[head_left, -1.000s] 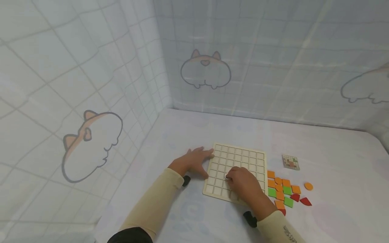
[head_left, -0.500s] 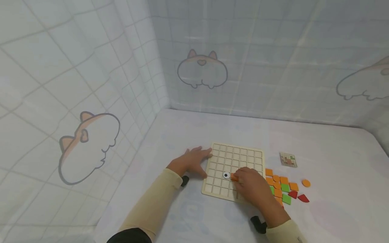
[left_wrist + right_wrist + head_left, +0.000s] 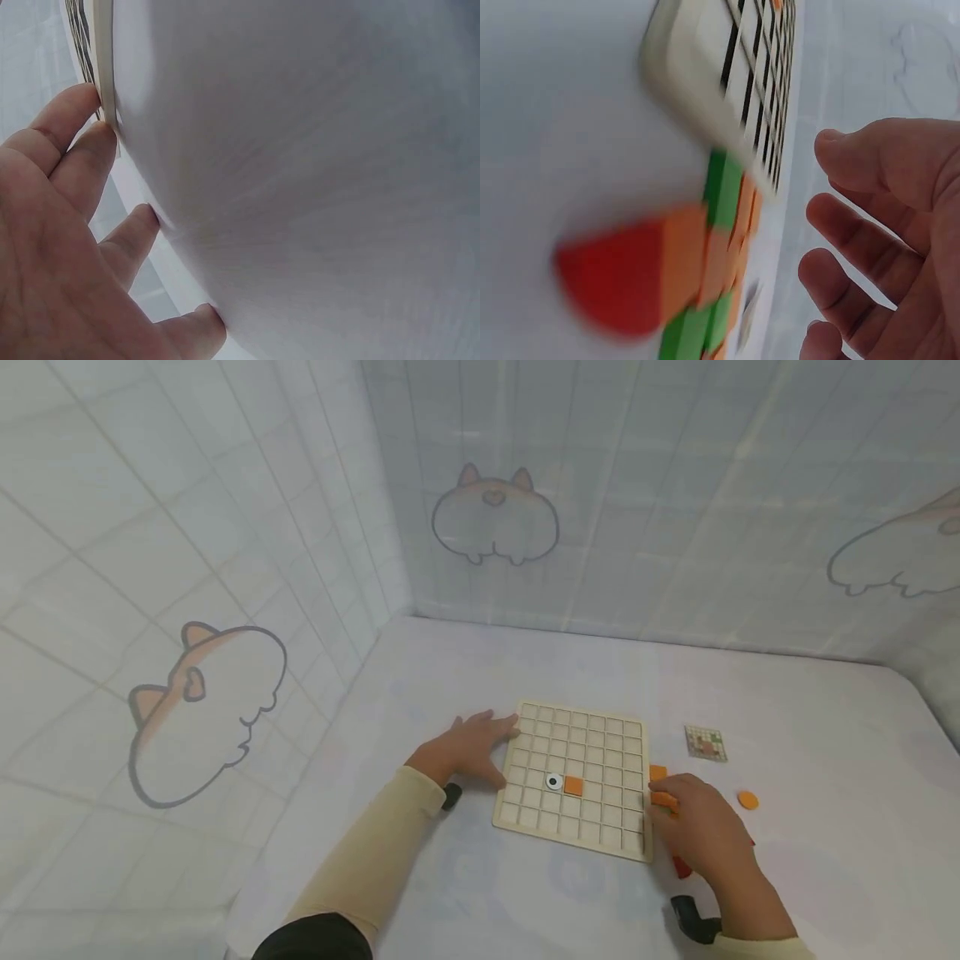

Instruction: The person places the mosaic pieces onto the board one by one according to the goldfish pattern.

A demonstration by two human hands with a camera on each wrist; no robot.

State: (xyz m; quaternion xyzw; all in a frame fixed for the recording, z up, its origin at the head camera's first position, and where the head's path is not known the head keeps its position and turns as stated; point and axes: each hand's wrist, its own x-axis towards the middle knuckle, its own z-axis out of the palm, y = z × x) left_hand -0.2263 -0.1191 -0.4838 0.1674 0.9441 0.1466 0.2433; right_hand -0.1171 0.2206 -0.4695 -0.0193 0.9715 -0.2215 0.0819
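Observation:
A cream grid board [image 3: 600, 843] lies on the white table. My left hand [image 3: 467, 750] rests along its left edge, fingers spread; in the left wrist view two fingertips [image 3: 97, 135] touch the board's side. On the grid sit a white disc with a black dot [image 3: 553, 782] and, just right of it, an orange square tile [image 3: 573, 786]. My right hand [image 3: 701, 822] is over the loose tiles at the board's right edge and hides most of them. The right wrist view shows its fingers apart, holding nothing, above green tiles [image 3: 724, 191], orange tiles and a red rounded tile [image 3: 611, 277].
A small card [image 3: 706, 743] with a printed grid pattern lies behind the tiles. An orange round tile [image 3: 747, 800] sits apart to the right. White tile-patterned sheets [image 3: 637, 527] with animal drawings rise behind and at the left.
My right hand has set down the orange square tile beside the white disc, let go, and moved right over the loose tiles. My left hand has stayed at the board's edge.

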